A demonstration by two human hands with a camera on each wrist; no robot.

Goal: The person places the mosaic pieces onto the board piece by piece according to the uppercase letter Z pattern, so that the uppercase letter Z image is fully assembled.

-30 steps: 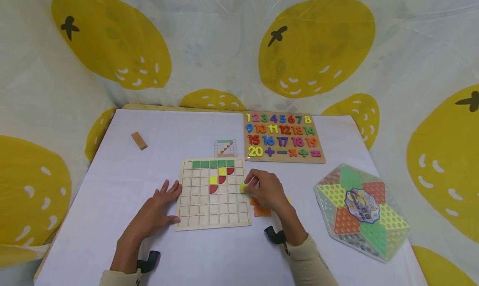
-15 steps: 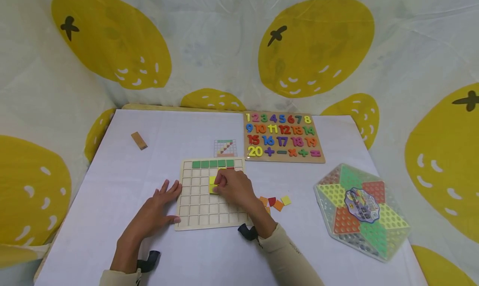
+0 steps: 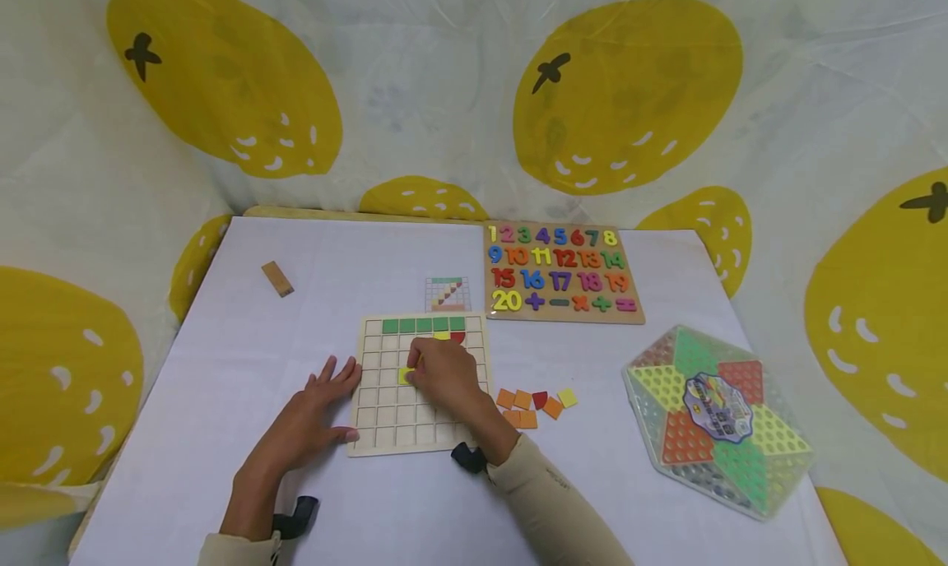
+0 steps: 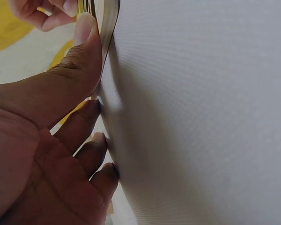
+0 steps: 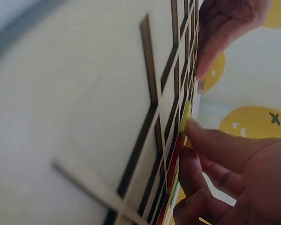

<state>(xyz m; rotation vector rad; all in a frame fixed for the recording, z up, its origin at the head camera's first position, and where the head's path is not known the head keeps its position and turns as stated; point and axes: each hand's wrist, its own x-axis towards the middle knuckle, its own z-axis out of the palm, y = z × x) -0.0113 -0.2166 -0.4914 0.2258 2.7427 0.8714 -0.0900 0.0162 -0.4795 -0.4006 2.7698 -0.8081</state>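
A pale wooden grid board (image 3: pixel 385 438) lies on the table. My right hand (image 3: pixel 448 377) is over its middle, pinching a yellow square tile (image 3: pixel 403 376) between thumb and fingers. In the right wrist view the same yellow tile (image 5: pixel 185 115) sits at the board's surface, beside a red piece (image 5: pixel 174 164). Several green square tiles (image 3: pixel 425 326) line the top of the grid, with a red quarter-round tile (image 3: pixel 458 336) below their right end; my right hand hides other pieces. My left hand (image 3: pixel 314 410) rests at the board's left edge, fingers spread, thumb (image 4: pixel 86 35) against the rim.
Right of the board lie several orange tiles (image 3: pixel 527 419), a red piece (image 3: pixel 540 400) and a yellow tile (image 3: pixel 567 397). A small pattern card (image 3: pixel 448 294) and a number board (image 3: pixel 564 271) are behind. A star-patterned game board (image 3: pixel 718 418) lies right, a brown block (image 3: pixel 277 279) left.
My right hand has carried the yellow tile from the board's right edge leftward to the middle of the grid. The left hand has stayed at the left edge.
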